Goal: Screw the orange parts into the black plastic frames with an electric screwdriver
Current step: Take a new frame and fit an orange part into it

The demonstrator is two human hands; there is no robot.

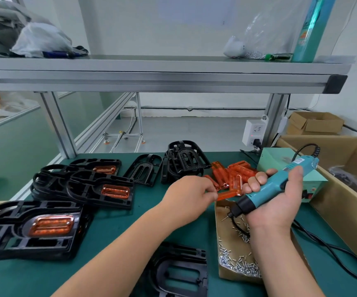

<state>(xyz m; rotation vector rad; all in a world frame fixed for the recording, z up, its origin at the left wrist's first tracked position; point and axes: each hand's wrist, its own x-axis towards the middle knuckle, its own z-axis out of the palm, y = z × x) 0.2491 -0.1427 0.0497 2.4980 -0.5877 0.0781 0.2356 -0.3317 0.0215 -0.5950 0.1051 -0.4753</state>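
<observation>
orange part [226, 195] just beyond the screw tray [217, 228], pinched at one end by left hand [189, 198]. looks light, thin, stiff, probably slick; grip by the long edges. right hand [278, 202] wraps electric screwdriver [274, 185] above tray. empty black frame [179, 271] left of tray, orange pile [235, 170] beyond. cord [331, 251] right of tray could snag.

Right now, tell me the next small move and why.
Probably carry the orange part, pinched in the left hand, back to the empty black frame nearest the person and seat it. The right hand grips the electric screwdriver, ready to drive screws.
</observation>
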